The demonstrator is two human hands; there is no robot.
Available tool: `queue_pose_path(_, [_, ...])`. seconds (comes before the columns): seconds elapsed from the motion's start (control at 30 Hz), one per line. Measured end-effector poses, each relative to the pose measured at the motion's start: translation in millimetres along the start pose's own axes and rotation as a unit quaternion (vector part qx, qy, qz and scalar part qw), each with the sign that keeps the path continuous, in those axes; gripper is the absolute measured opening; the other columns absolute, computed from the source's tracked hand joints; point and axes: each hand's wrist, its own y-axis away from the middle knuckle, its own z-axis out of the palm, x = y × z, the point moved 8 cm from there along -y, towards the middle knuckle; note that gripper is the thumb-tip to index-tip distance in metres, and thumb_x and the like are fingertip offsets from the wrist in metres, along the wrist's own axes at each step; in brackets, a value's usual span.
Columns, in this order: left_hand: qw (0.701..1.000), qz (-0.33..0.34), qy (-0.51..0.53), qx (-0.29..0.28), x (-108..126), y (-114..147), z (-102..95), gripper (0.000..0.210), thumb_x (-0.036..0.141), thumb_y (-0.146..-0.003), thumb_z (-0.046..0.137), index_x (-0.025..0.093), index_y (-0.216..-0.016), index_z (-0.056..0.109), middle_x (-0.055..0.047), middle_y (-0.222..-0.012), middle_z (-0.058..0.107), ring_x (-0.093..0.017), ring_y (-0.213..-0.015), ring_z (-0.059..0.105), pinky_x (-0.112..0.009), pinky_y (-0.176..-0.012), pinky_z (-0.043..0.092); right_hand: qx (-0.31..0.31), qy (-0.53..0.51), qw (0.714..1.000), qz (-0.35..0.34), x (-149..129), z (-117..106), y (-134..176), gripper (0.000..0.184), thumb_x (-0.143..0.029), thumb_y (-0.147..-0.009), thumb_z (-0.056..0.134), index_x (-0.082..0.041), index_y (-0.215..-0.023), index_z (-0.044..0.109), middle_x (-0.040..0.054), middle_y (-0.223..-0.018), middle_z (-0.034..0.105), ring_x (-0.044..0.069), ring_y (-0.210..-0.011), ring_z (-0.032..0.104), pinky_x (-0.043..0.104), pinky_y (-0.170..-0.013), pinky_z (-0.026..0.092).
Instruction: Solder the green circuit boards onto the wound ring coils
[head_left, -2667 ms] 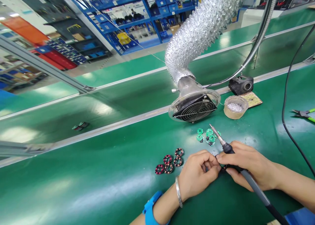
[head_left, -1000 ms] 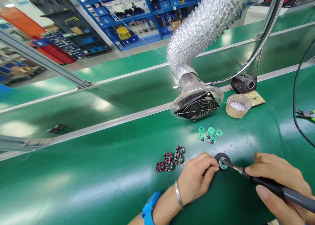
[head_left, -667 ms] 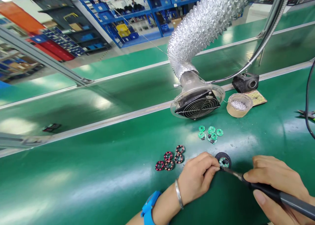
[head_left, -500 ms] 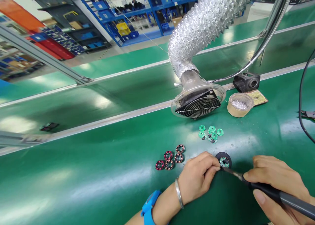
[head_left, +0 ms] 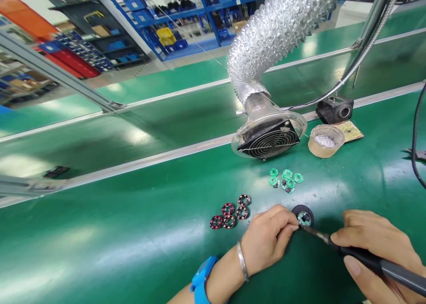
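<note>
Green board: soldering iron tip shifted from middle to edge, likely new spot; right hand grips iron, left hand pinched alongside, contents unclear.

No legible text anywhere – no brand, number or sign I can make out. Candidates only: loose green ring-shaped circuit boards on the green-topped bench carry white marks, too small to resolve. Round green circuit board inside the black ring – pale specks, can't tell print from solder. Small white label on the edge of the blue metal shelving rack at the back: shows as a pale patch, wording unreadable.
</note>
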Motion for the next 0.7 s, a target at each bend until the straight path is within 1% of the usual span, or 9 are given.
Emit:
queue_pose_path(0.1, [1.0, 0.001, -0.003, -0.002, 0.1, 0.0, 0.2, 0.011, 0.011, -0.09, 0.048, 0.018, -0.087, 0.057, -0.003, -0.079, 0.065, -0.014, -0.072, 0.06, -0.021, -0.068, 0.048, 0.01, -0.002, 1.0, -0.009, -1.1, -1.5, 1.0, 0.024, -0.009, -0.072, 0.045, -0.018, -0.092, 0.054, -0.0001, -0.057, 0.055, 0.014, -0.048, 0.053, 0.029, -0.046, 0.041])
queue_pose_path(0.23, [1.0, 0.002, -0.003, -0.003, 0.6, 0.7, 0.6, 0.012, 0.011, -0.09, 0.048, 0.018, -0.088, 0.057, -0.003, -0.079, 0.065, -0.014, -0.071, 0.06, -0.021, -0.067, 0.048, -0.002, 0.005, 1.0, -0.003, -1.3, -2.9, 2.0, 0.024, -0.008, -0.074, 0.045, -0.018, -0.094, 0.054, 0.0007, -0.059, 0.057, 0.015, -0.051, 0.056, 0.029, -0.048, 0.044])
queue_pose_path(0.3, [1.0, 0.002, -0.001, -0.003, 0.6, 1.2, 0.9, 0.012, 0.011, -0.09, 0.048, 0.018, -0.088, 0.057, -0.003, -0.079, 0.065, -0.014, -0.072, 0.06, -0.021, -0.067, 0.048, -0.004, 0.013, 1.0, 0.009, 0.3, -4.7, 2.6, 0.023, -0.01, -0.077, 0.045, -0.019, -0.095, 0.055, 0.0013, -0.058, 0.057, 0.017, -0.053, 0.059, 0.03, -0.048, 0.045])
queue_pose_path(0.37, [1.0, 0.002, 0.0, -0.003, 0.1, 1.7, 1.3, 0.012, 0.011, -0.09, 0.048, 0.018, -0.088, 0.057, -0.004, -0.079, 0.065, -0.014, -0.072, 0.059, -0.021, -0.068, 0.048, 0.02, 0.019, 0.999, 0.023, 3.9, -8.9, 3.4, 0.019, -0.013, -0.083, 0.045, -0.02, -0.097, 0.056, 0.0014, -0.057, 0.056, 0.02, -0.057, 0.06, 0.031, -0.048, 0.044])
queue_pose_path(0.43, [1.0, 0.0, -0.001, -0.006, -0.6, 2.1, 1.9, 0.012, 0.011, -0.09, 0.048, 0.018, -0.088, 0.056, -0.003, -0.079, 0.064, -0.014, -0.072, 0.059, -0.021, -0.068, 0.048, 0.048, 0.014, 0.998, 0.025, 8.7, -11.0, 3.6, 0.02, -0.017, -0.088, 0.044, -0.021, -0.102, 0.057, 0.002, -0.059, 0.056, 0.021, -0.059, 0.061, 0.031, -0.048, 0.043])
queue_pose_path(0.5, [1.0, -0.002, -0.004, -0.01, -1.4, 2.2, 2.5, 0.012, 0.01, -0.09, 0.048, 0.019, -0.088, 0.056, -0.003, -0.079, 0.064, -0.013, -0.072, 0.059, -0.021, -0.067, 0.048, 0.045, -0.002, 0.999, 0.014, 14.8, -5.3, 1.3, 0.025, -0.017, -0.09, 0.046, -0.019, -0.113, 0.057, 0.0028, -0.066, 0.06, 0.019, -0.06, 0.061, 0.03, -0.051, 0.045])
queue_pose_path(0.57, [1.0, -0.001, -0.008, -0.01, -1.1, 2.2, 2.4, 0.012, 0.01, -0.09, 0.048, 0.019, -0.088, 0.055, -0.003, -0.08, 0.064, -0.013, -0.072, 0.059, -0.021, -0.068, 0.048, 0.01, -0.016, 1.0, 0.024, 25.8, 6.9, -3.9, 0.034, -0.01, -0.09, 0.049, -0.019, -0.121, 0.054, 0.0018, -0.076, 0.064, 0.014, -0.063, 0.06, 0.026, -0.058, 0.048])
queue_pose_path(0.63, [1.0, 0.005, -0.017, -0.002, 0.2, 2.3, 1.6, 0.011, 0.01, -0.09, 0.048, 0.019, -0.087, 0.055, -0.003, -0.079, 0.063, -0.013, -0.071, 0.059, -0.02, -0.067, 0.048, -0.055, -0.016, 0.998, 0.01, 32.6, 23.2, -10.5, 0.035, -0.007, -0.089, 0.049, -0.019, -0.121, 0.054, 0.0026, -0.083, 0.065, 0.013, -0.066, 0.056, 0.026, -0.061, 0.047])
queue_pose_path(0.7, [0.999, 0.014, -0.035, 0.011, 2.0, 2.7, 0.6, 0.011, 0.011, -0.09, 0.048, 0.019, -0.086, 0.055, -0.002, -0.076, 0.061, -0.013, -0.068, 0.058, -0.021, -0.065, 0.047, -0.136, -0.02, 0.99, -0.017, 35.5, 38.8, -15.3, 0.033, -0.007, -0.088, 0.049, -0.018, -0.119, 0.055, 0.0036, -0.083, 0.063, 0.015, -0.07, 0.052, 0.027, -0.064, 0.046])
